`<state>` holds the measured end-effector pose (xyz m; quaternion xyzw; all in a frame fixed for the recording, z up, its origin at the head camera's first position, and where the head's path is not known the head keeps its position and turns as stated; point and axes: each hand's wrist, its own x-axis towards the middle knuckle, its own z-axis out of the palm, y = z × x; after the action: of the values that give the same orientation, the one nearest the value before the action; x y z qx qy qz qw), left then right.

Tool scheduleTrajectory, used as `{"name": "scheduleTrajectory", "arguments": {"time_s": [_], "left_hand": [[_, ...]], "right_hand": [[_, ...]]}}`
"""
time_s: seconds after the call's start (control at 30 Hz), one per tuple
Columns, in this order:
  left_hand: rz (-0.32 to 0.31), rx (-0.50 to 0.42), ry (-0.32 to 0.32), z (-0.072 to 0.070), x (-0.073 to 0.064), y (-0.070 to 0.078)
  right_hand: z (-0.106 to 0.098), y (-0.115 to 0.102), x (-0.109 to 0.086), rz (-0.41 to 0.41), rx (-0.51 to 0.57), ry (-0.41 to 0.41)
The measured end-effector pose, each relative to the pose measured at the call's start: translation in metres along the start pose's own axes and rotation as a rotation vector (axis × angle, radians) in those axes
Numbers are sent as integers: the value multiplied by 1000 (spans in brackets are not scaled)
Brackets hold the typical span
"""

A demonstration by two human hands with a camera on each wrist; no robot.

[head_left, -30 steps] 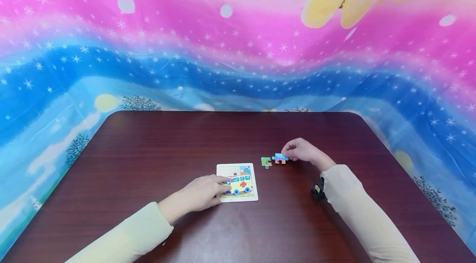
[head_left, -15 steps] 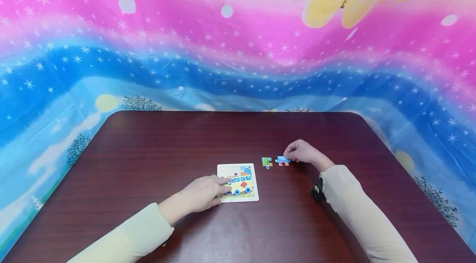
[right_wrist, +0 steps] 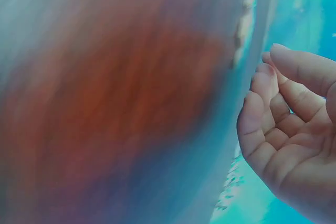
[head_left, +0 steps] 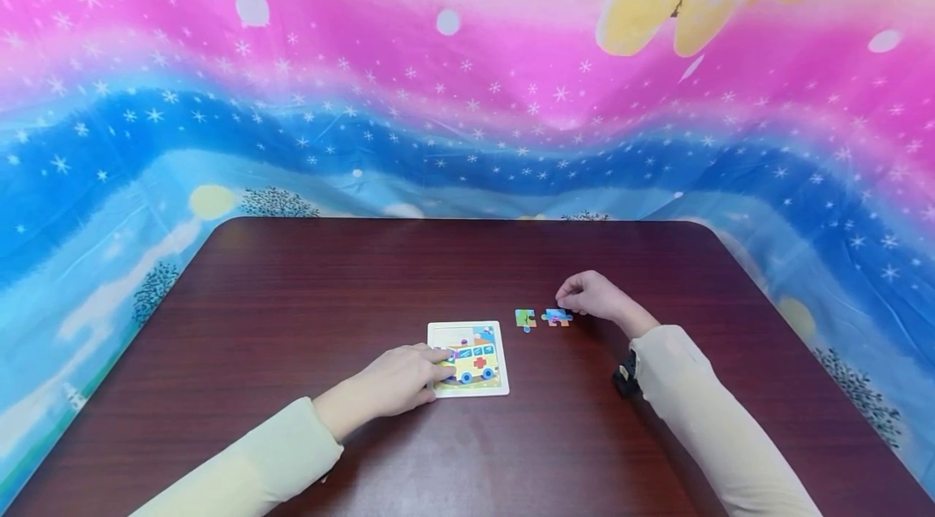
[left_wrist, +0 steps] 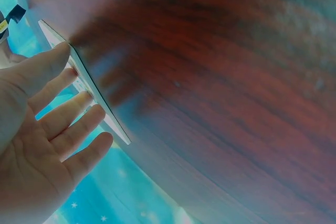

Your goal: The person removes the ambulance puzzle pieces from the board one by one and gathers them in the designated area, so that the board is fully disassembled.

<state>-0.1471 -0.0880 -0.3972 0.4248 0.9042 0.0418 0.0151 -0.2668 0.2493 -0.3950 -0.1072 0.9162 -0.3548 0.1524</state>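
A white-framed jigsaw puzzle board with a yellow ambulance picture lies flat on the table; its upper left part is pale and bare. My left hand rests on the board's left edge, fingers stretched over the picture. In the left wrist view the thumb is by the board's edge. Right of the board lies a green puzzle piece. Beside it, apart, is a blue and orange puzzle piece. My right hand hovers just behind that piece, fingers loosely bent; the right wrist view shows nothing between them.
The dark red-brown wooden table reaches back to a colourful hanging cloth. A black device is on the right wrist, below the sleeve.
The blue and orange piece has shifted right, away from the green one, and lies on the table. My right hand has let go and risen slightly. My left hand stays on the board.
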Motion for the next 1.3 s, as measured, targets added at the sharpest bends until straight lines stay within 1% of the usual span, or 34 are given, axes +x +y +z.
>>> {"name": "scheduleTrajectory", "arguments": {"time_s": [0.17,0.33,0.47,0.53,0.7,0.83,1.03,1.3], "left_hand": [[0,6,3,2,1,-1],[-3,9,2,2,1,-1],[8,9,10,2,1,-1],[12,2,14,2,1,-1],[21,-8,24,1,1,-1],[24,1,25,1,0,-2],[25,6,28,1,0,-2],[18,0,31,2,1,-2]], "right_hand": [[5,-24,-2,-102,2,15],[20,-51,-3,-179,-27,5],[35,-66,-3,-211,-61,-28],[43,-70,-3,-211,-76,-47],[61,-73,0,-228,-145,-76],[70,-72,1,-259,-190,-90],[76,-72,0,-297,-230,-110],[79,-73,0,-313,-288,-85]]}}
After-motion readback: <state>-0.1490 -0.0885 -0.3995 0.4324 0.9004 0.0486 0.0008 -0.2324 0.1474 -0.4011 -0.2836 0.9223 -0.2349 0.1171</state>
